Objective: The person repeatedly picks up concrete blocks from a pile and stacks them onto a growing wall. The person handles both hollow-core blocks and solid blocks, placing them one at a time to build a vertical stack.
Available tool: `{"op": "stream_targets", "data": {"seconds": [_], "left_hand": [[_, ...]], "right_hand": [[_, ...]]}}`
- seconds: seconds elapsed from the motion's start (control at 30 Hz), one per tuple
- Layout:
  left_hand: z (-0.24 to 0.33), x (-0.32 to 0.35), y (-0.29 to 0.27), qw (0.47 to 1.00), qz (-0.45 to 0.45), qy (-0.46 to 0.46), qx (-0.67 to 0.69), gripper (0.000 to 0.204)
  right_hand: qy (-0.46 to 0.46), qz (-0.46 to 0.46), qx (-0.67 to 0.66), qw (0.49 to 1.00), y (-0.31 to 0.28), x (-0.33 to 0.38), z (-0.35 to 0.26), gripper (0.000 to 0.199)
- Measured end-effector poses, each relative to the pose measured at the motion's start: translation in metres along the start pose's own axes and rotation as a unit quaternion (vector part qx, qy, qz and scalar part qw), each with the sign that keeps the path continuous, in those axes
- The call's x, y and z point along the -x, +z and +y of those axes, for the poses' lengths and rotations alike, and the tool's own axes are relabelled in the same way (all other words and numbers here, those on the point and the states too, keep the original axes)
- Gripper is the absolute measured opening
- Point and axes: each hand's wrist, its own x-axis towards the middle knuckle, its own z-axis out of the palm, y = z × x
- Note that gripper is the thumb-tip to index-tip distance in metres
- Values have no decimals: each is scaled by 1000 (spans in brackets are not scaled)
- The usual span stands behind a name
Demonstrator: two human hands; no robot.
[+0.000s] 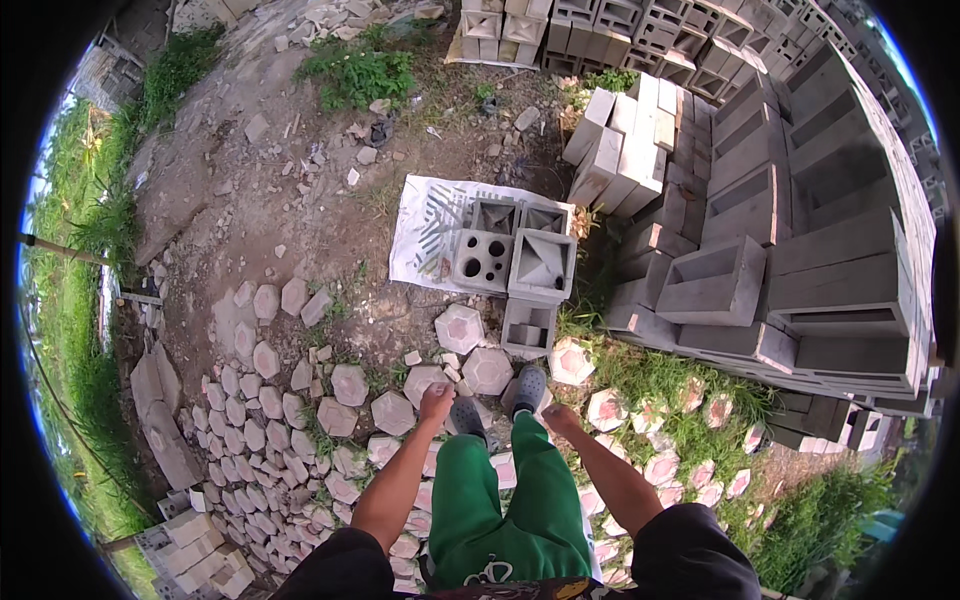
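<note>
My left hand (437, 402) hangs in front of me above the hexagonal pavers, its fingers curled in with nothing showing in them. Level with it on the other side, my right hand (561, 419) is also curled and seems to hold nothing. Both are apart from the blocks. Ahead of my feet, several grey concrete vent blocks stand together on a white printed sheet (420, 230). One has round holes (484, 262), and another has a slanted face (543, 265). A smaller hollow block (528, 327) sits at the near end, just past my right shoe (530, 388).
Hexagonal pavers (488, 371) cover the ground around my feet. On the right rises a large stack of hollow blocks (715, 280), with pale solid blocks (625, 150) beside it. More blocks (500, 30) are piled at the back. Rubble dots the dirt (230, 190) on the left.
</note>
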Motion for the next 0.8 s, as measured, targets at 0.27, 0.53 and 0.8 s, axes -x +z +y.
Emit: {"op": "stream_targets", "data": {"seconds": [0.27, 0.53, 0.8], "left_hand": [[-49, -158, 91, 995, -93, -20, 36, 36], [-218, -114, 173, 945, -204, -250, -42, 38], [-247, -89, 182, 955, -205, -203, -68, 38]], "right_hand": [[120, 132, -98, 979, 27, -256, 6, 46], [159, 142, -64, 975, 89, -413, 105, 76], [18, 197, -169, 966, 107, -459, 128, 53]]}}
